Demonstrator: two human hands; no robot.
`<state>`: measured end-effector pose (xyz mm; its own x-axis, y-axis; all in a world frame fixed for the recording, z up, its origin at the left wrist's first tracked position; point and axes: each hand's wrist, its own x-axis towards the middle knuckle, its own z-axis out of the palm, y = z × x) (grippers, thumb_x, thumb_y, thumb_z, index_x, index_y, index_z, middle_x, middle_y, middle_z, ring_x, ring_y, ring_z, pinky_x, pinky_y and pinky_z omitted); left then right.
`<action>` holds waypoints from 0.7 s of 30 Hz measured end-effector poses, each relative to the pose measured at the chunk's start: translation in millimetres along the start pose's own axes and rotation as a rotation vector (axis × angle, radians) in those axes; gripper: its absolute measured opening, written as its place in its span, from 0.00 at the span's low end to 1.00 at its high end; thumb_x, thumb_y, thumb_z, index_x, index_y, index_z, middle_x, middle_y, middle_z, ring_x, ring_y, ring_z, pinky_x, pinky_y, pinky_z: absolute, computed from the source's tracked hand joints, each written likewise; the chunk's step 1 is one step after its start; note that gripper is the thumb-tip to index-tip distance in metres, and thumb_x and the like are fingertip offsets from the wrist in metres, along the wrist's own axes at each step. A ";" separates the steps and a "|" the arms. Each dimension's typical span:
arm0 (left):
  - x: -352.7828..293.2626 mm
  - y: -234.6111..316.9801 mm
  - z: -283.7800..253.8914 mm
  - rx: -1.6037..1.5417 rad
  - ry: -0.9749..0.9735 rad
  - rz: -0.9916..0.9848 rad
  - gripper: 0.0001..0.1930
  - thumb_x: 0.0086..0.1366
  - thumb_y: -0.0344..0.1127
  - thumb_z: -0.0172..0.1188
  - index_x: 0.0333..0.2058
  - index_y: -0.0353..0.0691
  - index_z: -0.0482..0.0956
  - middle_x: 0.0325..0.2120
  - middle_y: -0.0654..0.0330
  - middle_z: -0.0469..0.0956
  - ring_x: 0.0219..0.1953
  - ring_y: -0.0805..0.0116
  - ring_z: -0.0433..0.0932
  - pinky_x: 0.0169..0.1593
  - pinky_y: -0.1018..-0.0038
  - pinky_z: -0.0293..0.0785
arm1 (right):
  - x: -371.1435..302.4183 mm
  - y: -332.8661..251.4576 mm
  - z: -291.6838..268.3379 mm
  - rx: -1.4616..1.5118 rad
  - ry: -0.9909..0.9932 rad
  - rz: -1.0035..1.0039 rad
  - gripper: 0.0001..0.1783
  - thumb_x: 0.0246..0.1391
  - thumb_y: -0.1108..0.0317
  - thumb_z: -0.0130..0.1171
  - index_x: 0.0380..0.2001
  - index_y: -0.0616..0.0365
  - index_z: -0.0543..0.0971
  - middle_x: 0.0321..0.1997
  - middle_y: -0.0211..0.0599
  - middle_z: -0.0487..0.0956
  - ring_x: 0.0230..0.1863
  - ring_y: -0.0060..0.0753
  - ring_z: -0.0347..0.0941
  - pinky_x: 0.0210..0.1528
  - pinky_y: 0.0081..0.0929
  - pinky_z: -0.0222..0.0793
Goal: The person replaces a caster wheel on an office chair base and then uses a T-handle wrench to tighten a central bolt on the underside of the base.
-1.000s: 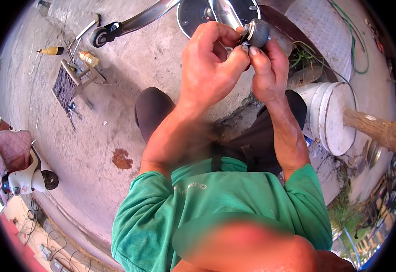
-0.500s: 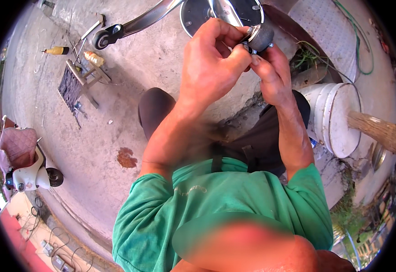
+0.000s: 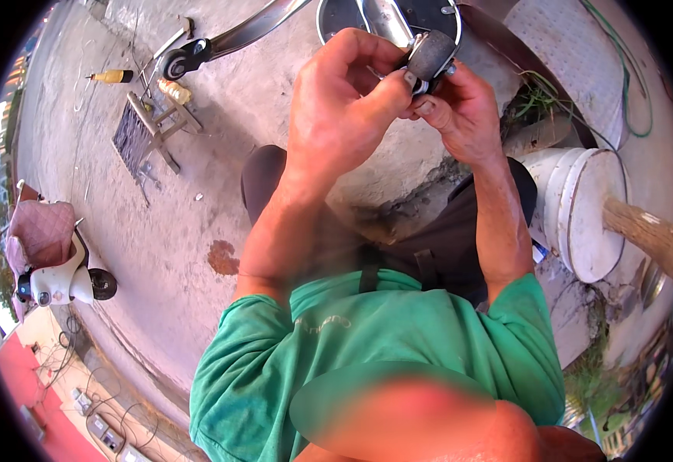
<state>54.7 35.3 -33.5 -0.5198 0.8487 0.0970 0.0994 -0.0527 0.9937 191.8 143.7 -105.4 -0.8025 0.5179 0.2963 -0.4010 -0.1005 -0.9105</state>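
Between my two hands, in front of me, is a small caster wheel with a worn grey tread and dark, partly metal fittings. My left hand pinches it from the left with thumb and forefinger. From the right, my right hand grips its lower side, fingertips close to a small metal end. Some of my fingers are hidden behind the wheel. Just beyond lies a round black part with a chrome rim. Left of it a curved chrome leg ends in another caster.
A small low stool, a yellow-handled tool and a hammer are on the concrete at left. White buckets and a wooden post stand at right. A scooter is farther left.
The caster wheel has turned in my fingers, its tread now facing more upward. My right thumb has shifted along its underside. The surroundings have slid slightly right in the view.
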 end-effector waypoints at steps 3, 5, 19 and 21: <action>-2.5 -5.5 -0.9 -0.085 0.021 0.027 0.10 0.57 0.22 0.62 0.39 0.27 0.77 0.29 0.55 0.83 0.28 0.71 0.85 0.34 0.75 0.80 | 0.2 1.2 -0.3 -0.009 0.001 0.001 0.26 0.59 0.68 0.69 0.56 0.64 0.73 0.43 0.31 0.82 0.43 0.21 0.78 0.47 0.23 0.78; -8.2 -2.6 -2.1 -0.154 0.074 0.046 0.10 0.57 0.20 0.62 0.39 0.29 0.78 0.32 0.55 0.82 0.29 0.72 0.84 0.34 0.75 0.80 | 0.8 0.8 0.1 -0.006 0.003 0.018 0.25 0.59 0.69 0.69 0.57 0.64 0.73 0.45 0.32 0.82 0.45 0.21 0.79 0.47 0.23 0.78; -13.8 -23.5 -16.5 0.494 -0.016 0.714 0.18 0.53 0.16 0.65 0.45 0.33 0.85 0.40 0.54 0.78 0.37 0.69 0.80 0.38 0.75 0.79 | 4.1 9.9 -0.2 -0.016 0.021 -0.097 0.30 0.58 0.72 0.68 0.62 0.65 0.70 0.53 0.35 0.80 0.51 0.24 0.78 0.53 0.24 0.77; -19.0 -19.1 -17.6 0.446 -0.002 0.614 0.19 0.53 0.16 0.65 0.45 0.32 0.84 0.41 0.54 0.78 0.38 0.69 0.80 0.39 0.75 0.78 | 1.1 10.0 -1.7 0.028 0.009 -0.058 0.30 0.58 0.72 0.69 0.61 0.66 0.70 0.51 0.35 0.81 0.50 0.24 0.78 0.53 0.24 0.77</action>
<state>47.8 10.9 -53.3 -0.2585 0.7367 0.6249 0.7042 -0.2991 0.6439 187.7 144.7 -114.7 -0.7733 0.5313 0.3459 -0.4592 -0.0932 -0.8834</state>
